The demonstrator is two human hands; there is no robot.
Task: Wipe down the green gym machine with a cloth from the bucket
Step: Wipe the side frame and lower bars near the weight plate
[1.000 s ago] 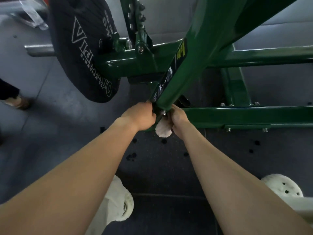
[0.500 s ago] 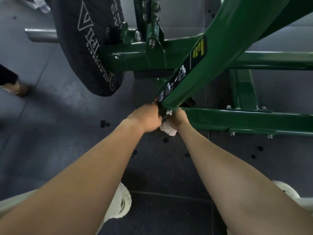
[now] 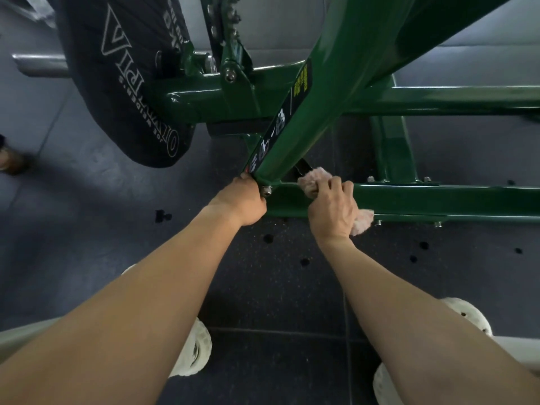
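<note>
Head view looks down two bare forearms to the base of the machine (image 3: 453, 97). The right hand (image 3: 331, 207) is closed round a bunched pink cloth (image 3: 311, 178). Its fingers curl over the top of the low rail (image 3: 467, 200) at the rail's left end, just right of where the sloping post (image 3: 306, 135) comes down. Cloth shows ahead of the knuckles and again below the heel of the hand. The wad seems to wrap the rail, likely so that top and front are rubbed in one pass. The left hand (image 3: 241, 200) grips the foot of the post beside a bolt (image 3: 266, 190), probably as a brace for so low a reach. A black plate (image 3: 122, 83) hangs near the machine's left end, apart from both hands. The rail's long run lies to the right of the cloth, so I judge the stroke is meant to go that way. No bucket is in view.
</note>
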